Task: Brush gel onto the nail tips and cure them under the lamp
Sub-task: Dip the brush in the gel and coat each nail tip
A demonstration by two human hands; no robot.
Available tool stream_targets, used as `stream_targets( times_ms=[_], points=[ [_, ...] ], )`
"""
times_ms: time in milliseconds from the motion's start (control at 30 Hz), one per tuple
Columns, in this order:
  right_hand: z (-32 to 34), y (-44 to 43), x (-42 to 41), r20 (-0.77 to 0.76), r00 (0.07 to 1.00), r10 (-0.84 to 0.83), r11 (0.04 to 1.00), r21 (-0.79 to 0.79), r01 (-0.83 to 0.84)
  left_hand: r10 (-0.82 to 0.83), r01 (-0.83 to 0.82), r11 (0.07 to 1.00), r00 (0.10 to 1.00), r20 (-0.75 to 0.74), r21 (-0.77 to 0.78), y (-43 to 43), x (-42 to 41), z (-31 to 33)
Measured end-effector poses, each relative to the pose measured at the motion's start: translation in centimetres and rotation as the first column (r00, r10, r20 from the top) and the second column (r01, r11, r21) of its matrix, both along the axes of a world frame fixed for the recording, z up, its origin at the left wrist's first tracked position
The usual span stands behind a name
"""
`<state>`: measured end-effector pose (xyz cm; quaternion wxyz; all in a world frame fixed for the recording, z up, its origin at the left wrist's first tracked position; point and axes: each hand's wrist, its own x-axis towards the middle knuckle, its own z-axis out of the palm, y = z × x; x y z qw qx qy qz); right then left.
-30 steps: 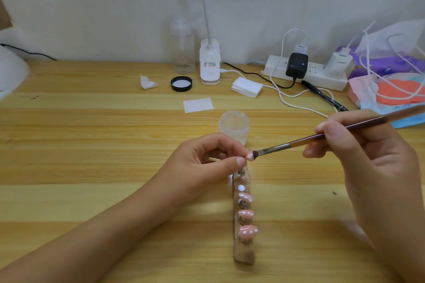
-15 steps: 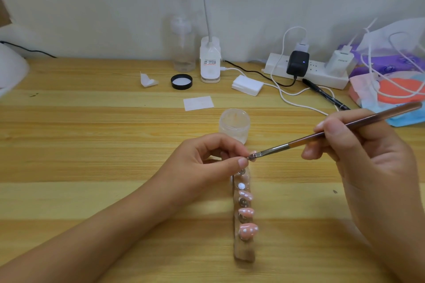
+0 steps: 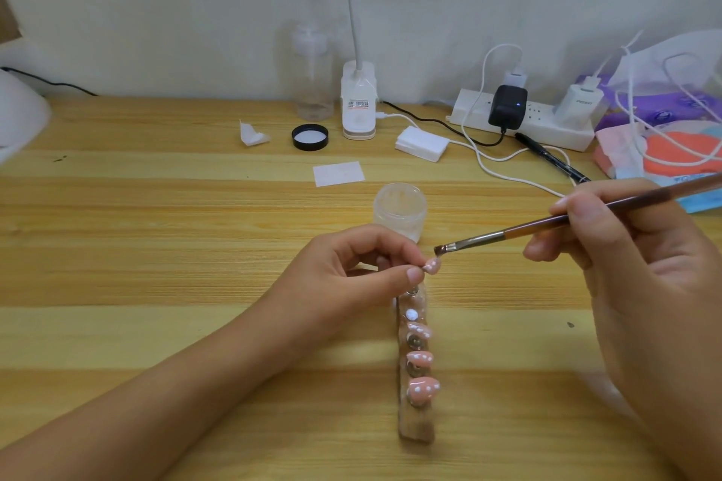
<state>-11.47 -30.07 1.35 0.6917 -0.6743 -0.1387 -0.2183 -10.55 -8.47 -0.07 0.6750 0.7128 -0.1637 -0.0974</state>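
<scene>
While white dome (image 3: 19,117) sits far left on desk (image 3: 156,246), left hand (image 3: 351,273) pinches pink dotted nail tip (image 3: 433,266) between thumb and forefinger, over far end of holder strip (image 3: 416,430) carrying three more tips. Open gel jar (image 3: 400,209) just beyond. Brush (image 3: 508,232) bristles just beside pinched tip, contact unclear; right hand (image 3: 644,258) grips brush handle, fingers curled.

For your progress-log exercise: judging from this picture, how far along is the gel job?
Done: the gel jar stands open, a black lid set aside. In hand: the left hand pinches one pink nail tip while the right hand holds the brush just above it. Left: three tips on the holder strip, gel state unclear, and curing at the white lamp.
</scene>
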Motion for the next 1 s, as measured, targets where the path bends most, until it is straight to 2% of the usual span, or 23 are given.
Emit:
stream_targets(
  times_ms=[133,367,600,700,900,1000],
  points=[
    [-0.11,0.13,0.14,-0.017,0.999,0.036,0.999,-0.014,-0.037,0.020,-0.020,1.000,1.000,-0.014,-0.001,-0.04,0.01,-0.05],
    [-0.11,-0.41,0.16,-0.002,0.999,-0.038,0.997,-0.074,0.038,0.002,-0.002,1.000,1.000,-0.013,-0.014,-0.07,-0.03,-0.05],
    [-0.04,-0.35,0.40,0.004,1.000,0.022,0.999,0.034,-0.022,0.025,-0.028,0.997,0.999,-0.047,-0.070,-0.08,0.02,-0.16],
    [-0.18,-0.14,0.41,-0.006,0.998,0.059,0.998,0.015,-0.059,0.025,-0.028,0.997,0.999,-0.046,-0.071,-0.07,0.04,-0.19],
    [-0.36,-0.61,0.57,-0.012,1.000,0.000,0.999,-0.043,-0.001,0.017,-0.021,0.996,0.999,-0.043,-0.092,-0.01,-0.13,0.00],
    [-0.25,-0.68,0.57,-0.016,1.000,-0.006,1.000,-0.003,0.006,0.033,-0.040,0.992,0.998,-0.056,-0.117,-0.04,-0.19,0.03]
  ],
)
